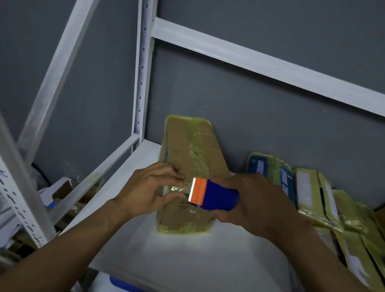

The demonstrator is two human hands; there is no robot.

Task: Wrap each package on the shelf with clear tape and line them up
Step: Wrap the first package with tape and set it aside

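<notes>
- A cardboard box (191, 167) lay flat on a white shelf (198, 254), just below the middle of the view. Its long side ran from 12 to 6 o'clock, and its far end touched the grey wall (285, 122).
- The box already carried wrinkled clear tape, yellowish in this light, along its length and around its near end.
- The left hand (150, 189), at 9 o'clock of the box, had curled fingers pinching a short strip of tape (178, 188) against the box top.
- The right hand (259, 201), at 3 o'clock of the box, was wrapped around a blue dispenser (214, 194). The dispenser's orange toothed cutter pointed at the left hand.
- The box looked stiff and probably light. Its taped faces would likely be slick, so the long side edges seemed the best hold for turning it.
- The tape was thin and sticky and would probably fold onto itself if it went slack.
- More packages (323, 208) leaned in a row at 3 to 4 o'clock, just beside the right hand, leaving little room there.
- Bare shelf lay open at 6 o'clock of the box, up to the front edge.
- A white post (142, 68) stood at 11 o'clock of the box, and the shelf's side edge lay close by at 9 o'clock.
- Clutter (66, 191) sat beyond that edge at 8 o'clock.
</notes>
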